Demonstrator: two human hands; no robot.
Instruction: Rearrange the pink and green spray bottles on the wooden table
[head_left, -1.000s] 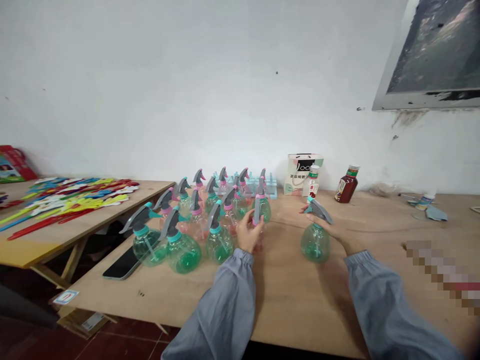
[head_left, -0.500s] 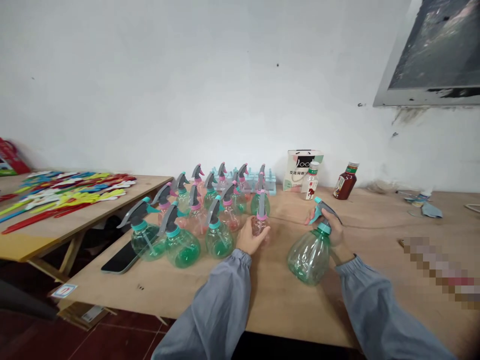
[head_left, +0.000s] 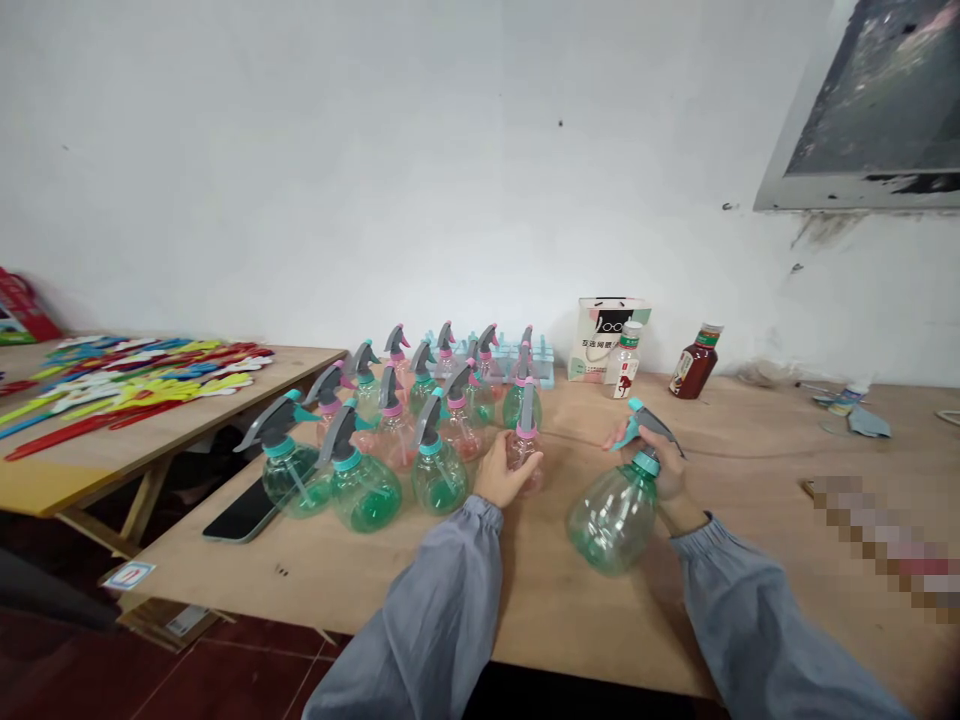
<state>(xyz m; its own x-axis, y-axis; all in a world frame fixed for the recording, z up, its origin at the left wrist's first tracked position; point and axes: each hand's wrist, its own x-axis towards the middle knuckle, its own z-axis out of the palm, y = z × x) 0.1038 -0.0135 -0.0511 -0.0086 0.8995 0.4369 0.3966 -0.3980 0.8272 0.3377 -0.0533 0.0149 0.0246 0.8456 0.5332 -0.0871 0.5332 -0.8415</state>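
Note:
My left hand (head_left: 504, 472) is closed around a small pink spray bottle (head_left: 528, 455) with a grey trigger head, standing at the right end of the group. Tilted in my right hand (head_left: 664, 465) is a green spray bottle (head_left: 611, 520) with a turquoise and grey head; my fingers wrap its neck and trigger. To the left stand several green spray bottles (head_left: 367, 495) and pink spray bottles (head_left: 394, 437) in loose rows. Whether the tilted bottle's base touches the table cannot be made out.
A black phone (head_left: 241, 512) lies at the table's left. Light-blue plastic racks (head_left: 544, 365), a paper bag (head_left: 592, 345), a white-capped bottle (head_left: 624, 365) and a red-brown bottle (head_left: 694, 365) stand near the wall. Colourful hand-shaped items (head_left: 150, 390) cover another table.
The green spray bottle in my right hand has tipped slightly, its base shifting left. My left hand keeps its hold on the pink bottle. The view has moved a little.

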